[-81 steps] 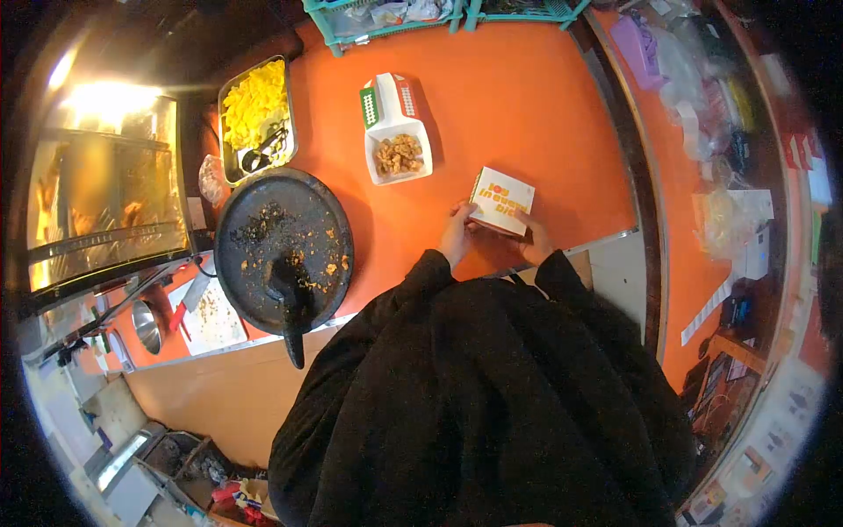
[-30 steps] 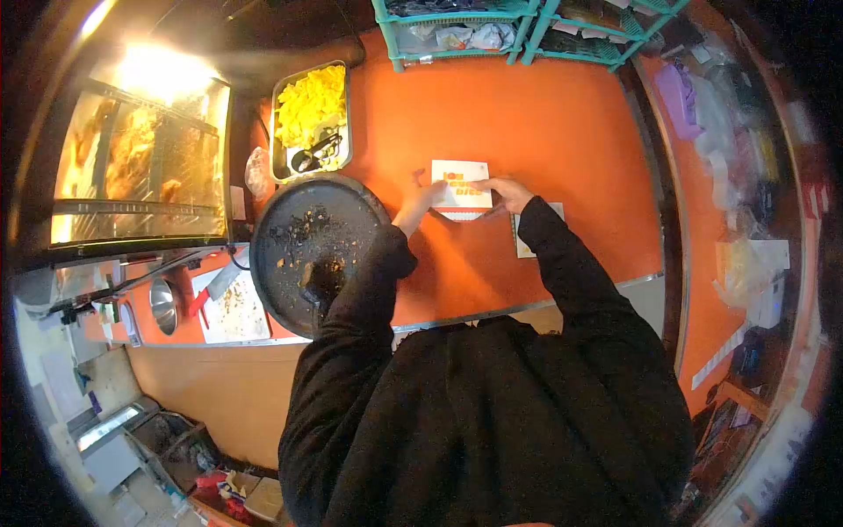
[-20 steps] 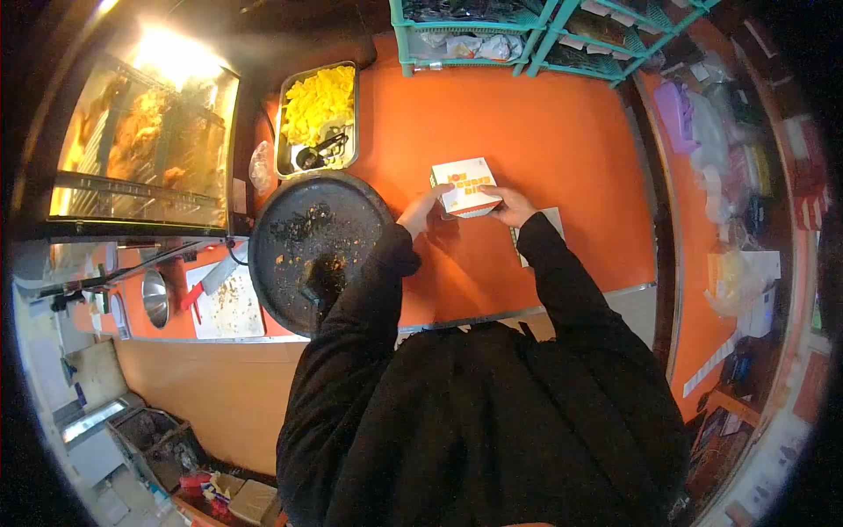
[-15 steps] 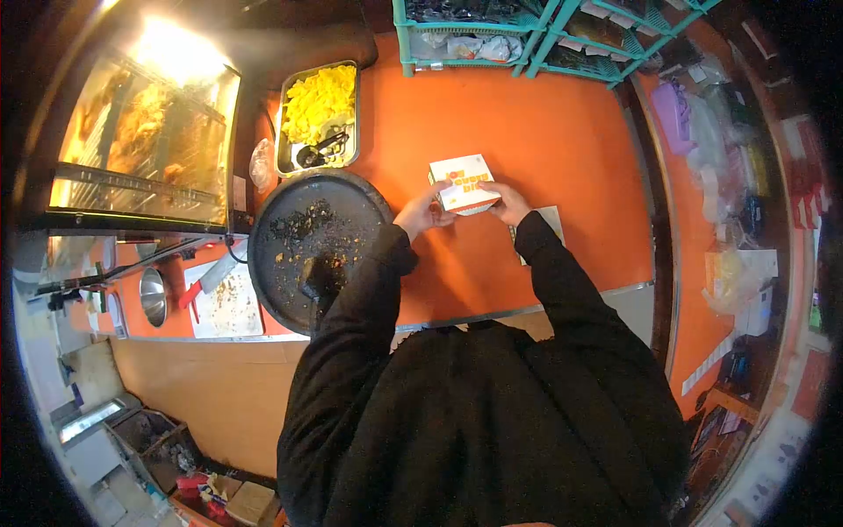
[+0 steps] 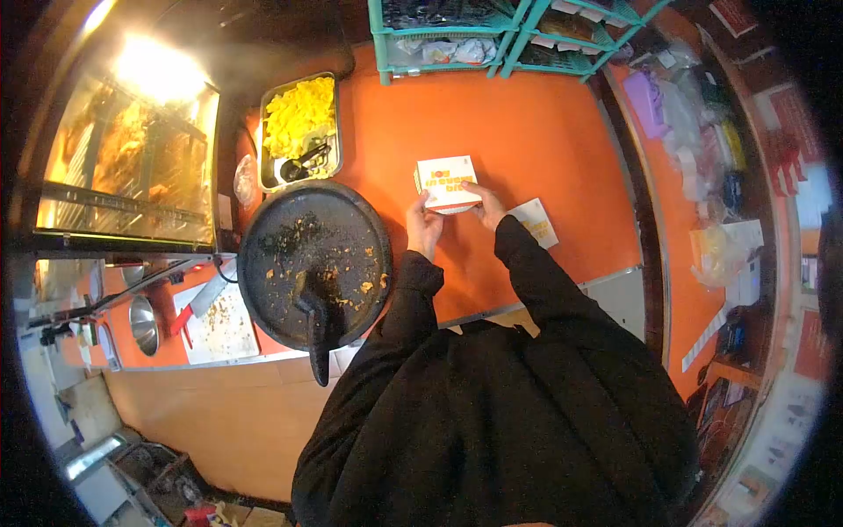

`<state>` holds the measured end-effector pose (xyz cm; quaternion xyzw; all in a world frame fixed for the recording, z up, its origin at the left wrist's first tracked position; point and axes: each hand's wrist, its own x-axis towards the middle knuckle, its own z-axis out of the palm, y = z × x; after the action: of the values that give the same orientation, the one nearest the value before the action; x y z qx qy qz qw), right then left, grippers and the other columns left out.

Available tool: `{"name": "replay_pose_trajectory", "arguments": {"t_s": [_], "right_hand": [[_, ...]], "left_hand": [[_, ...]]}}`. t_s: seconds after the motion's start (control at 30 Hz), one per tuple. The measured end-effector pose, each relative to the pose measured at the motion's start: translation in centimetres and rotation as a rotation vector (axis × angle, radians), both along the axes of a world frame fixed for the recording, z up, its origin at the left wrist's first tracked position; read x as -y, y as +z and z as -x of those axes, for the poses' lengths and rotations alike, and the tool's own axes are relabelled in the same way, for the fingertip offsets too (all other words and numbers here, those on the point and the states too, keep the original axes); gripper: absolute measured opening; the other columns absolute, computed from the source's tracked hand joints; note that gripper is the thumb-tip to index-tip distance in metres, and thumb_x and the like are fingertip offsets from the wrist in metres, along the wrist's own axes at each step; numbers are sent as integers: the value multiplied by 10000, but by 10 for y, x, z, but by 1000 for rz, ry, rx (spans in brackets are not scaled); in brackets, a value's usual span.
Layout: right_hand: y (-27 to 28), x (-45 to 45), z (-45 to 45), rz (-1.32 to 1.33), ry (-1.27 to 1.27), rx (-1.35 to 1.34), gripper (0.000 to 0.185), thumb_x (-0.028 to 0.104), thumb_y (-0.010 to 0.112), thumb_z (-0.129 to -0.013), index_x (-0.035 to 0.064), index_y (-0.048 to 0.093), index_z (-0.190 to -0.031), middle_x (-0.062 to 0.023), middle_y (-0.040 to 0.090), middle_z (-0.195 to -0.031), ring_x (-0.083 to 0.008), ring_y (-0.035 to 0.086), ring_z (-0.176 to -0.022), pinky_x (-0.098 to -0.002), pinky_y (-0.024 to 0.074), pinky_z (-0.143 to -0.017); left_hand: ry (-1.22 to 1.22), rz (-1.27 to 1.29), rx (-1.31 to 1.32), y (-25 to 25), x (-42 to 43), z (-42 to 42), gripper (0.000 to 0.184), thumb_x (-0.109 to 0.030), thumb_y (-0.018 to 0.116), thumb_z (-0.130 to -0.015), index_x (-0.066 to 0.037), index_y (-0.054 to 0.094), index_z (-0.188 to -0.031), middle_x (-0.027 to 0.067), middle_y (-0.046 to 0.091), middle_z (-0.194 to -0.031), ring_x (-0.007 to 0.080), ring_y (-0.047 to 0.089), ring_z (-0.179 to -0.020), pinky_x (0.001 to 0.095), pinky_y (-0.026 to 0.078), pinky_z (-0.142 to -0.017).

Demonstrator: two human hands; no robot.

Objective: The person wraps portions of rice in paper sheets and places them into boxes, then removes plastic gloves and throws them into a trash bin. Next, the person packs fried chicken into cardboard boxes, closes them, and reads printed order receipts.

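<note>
A closed white box [image 5: 447, 183] with orange and red lettering is held between my two hands above the orange table. My left hand [image 5: 423, 227] grips its near left corner, thumb on the lid. At the near right side my right hand [image 5: 485, 204] holds the box with its fingers around the edge. A second white item with yellow print [image 5: 536, 223] lies just right of my right hand, partly behind my sleeve. Left of my left hand is a round dark stone mortar [image 5: 272, 290] with food crumbs, and a dark pestle [image 5: 318, 329] rests in it.
A metal tray [image 5: 339, 149] holds yellow food and a black scoop. Lit glass cabinet [image 5: 132, 167] at left, with a white board [image 5: 226, 329], a red-handled knife [image 5: 206, 294] and a metal bowl [image 5: 143, 325] below. Teal racks [image 5: 505, 53] stand at the back; bags lie at right.
Earlier the box with food stood open; more recently a closed box is in both hands. Since half a second ago my left forearm has drawn in, uncovering the pestle, and the view has shifted.
</note>
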<state>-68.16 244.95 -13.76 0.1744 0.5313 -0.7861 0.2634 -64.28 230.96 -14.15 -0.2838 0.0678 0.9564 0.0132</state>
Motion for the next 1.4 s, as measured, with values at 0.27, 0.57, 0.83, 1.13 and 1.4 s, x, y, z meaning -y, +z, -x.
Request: {"name": "replay_pose_trajectory", "arguments": {"t_s": [0.27, 0.57, 0.83, 1.13, 1.4], "right_hand": [[3, 3, -7, 70, -47, -44, 419, 263, 649, -673, 15, 541, -992, -56, 568, -958, -130, 527, -885, -260, 416, -731], [-56, 21, -1, -1192, -114, -592, 587, 325, 540, -755, 31, 279, -1190, -213, 469, -1040, -325, 507, -913, -387, 391, -775], [48, -38, 60, -1353, 248, -638, 385, 371, 534, -702, 119, 511, -991, -160, 546, -911, -320, 541, -795, -411, 425, -662], [72, -481, 86, -1898, -377, -455, 337, 265, 490, -750, 26, 452, -984, -167, 570, -745, -305, 563, -662, -414, 444, -579], [52, -594, 100, -1989, -507, -436, 147, 175, 485, -706, 48, 549, -745, -162, 557, -617, -339, 553, -603, -431, 436, -553]], "left_hand": [[-39, 75, -2, -17, -2, 5, 332, -74, 522, -749, 37, 435, -1050, 125, 521, -1022, 210, 508, -933, 310, 407, -834], [-32, 970, 12, -15, -11, 14, 363, -208, 517, -785, -20, 407, -1075, 184, 509, -893, 251, 546, -737, 334, 439, -500], [-213, 2038, 67, -64, -7, 41, 457, -335, 418, -836, 45, 366, -1084, 206, 467, -837, 306, 496, -746, 344, 429, -638], [68, 1561, 73, 52, -103, 36, 444, -164, 584, -751, -5, 344, -1089, 175, 318, -1038, 217, 392, -922, 354, 404, -732], [-740, 1150, -489, 113, -317, 17, 225, -192, 514, -805, -64, 479, -987, 32, 527, -884, 125, 512, -797, 229, 401, -709]]}}
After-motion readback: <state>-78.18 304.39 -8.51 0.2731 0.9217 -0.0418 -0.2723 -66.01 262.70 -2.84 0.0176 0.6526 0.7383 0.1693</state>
